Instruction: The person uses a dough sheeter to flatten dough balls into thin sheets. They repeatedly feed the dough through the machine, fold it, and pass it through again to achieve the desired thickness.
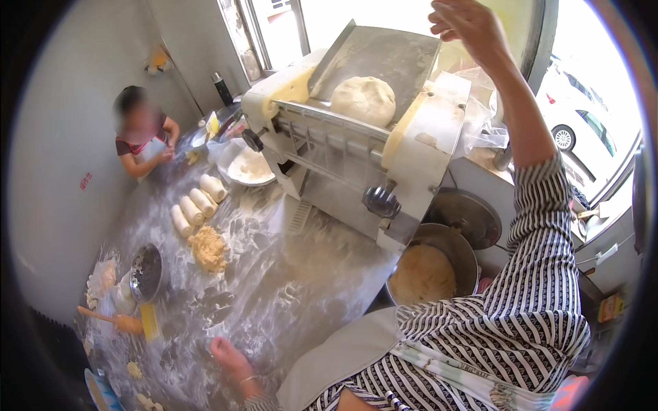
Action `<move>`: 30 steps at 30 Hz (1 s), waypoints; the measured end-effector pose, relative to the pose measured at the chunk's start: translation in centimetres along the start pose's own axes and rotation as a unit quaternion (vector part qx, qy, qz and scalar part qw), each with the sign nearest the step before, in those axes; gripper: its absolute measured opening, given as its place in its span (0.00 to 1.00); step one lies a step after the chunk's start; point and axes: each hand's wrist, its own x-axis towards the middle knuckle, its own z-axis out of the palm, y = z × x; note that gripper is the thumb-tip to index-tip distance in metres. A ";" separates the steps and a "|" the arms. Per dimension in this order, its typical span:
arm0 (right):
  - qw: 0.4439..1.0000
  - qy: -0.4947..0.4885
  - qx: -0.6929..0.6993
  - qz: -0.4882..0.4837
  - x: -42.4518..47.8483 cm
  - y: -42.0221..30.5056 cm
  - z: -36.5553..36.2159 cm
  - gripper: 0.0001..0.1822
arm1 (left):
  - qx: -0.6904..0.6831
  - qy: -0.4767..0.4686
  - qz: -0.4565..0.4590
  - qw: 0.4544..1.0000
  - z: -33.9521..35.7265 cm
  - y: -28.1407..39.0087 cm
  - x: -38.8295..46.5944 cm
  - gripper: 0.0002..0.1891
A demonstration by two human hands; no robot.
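My right hand (465, 23) is raised at the top right, beyond the upper corner of a dough sheeter (426, 138); its fingers are bent and nothing shows in them. On the sheeter's sloping metal tray (390, 49) rests a large ball of dough (364, 100), just behind the rollers. My left hand (230, 357) is low over the floury metal table (257, 308), blurred, its fingers curled; whether it holds anything cannot be told. Farther up the table lie several rolled dough pieces (190, 209) and, below them, a crumbly yellow mound (208, 249).
A co-worker (146, 136) stands at the table's far left end. A bowl of flour (252, 167) sits left of the sheeter. A metal bowl (146, 272), a yellow scraper (149, 322) and a wooden-handled tool (110, 319) lie at left. A large pot (465, 251) stands below the sheeter.
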 end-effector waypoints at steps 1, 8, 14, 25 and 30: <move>0.999 0.032 -0.001 -0.002 -2.1 -1.6 -2.0 0.14 | -0.068 -0.028 0.063 0.995 3.5 -0.1 1.1 0.13; 0.994 0.063 -0.088 -0.019 -16.1 -2.0 -4.4 0.11 | -0.432 -0.537 -0.135 0.712 22.9 25.4 -2.6 0.24; 0.996 0.019 0.063 0.059 -25.4 1.6 -3.7 0.10 | -0.592 -0.611 -0.180 0.493 37.7 30.2 -5.6 0.31; 0.952 -0.081 0.086 0.281 -33.5 5.7 0.4 0.04 | -0.649 -0.533 -0.279 0.466 39.9 35.6 -8.0 0.18; 0.959 -0.240 -0.027 0.150 -33.8 6.2 3.8 0.06 | -0.655 -0.519 -0.317 0.448 38.3 35.6 -7.9 0.17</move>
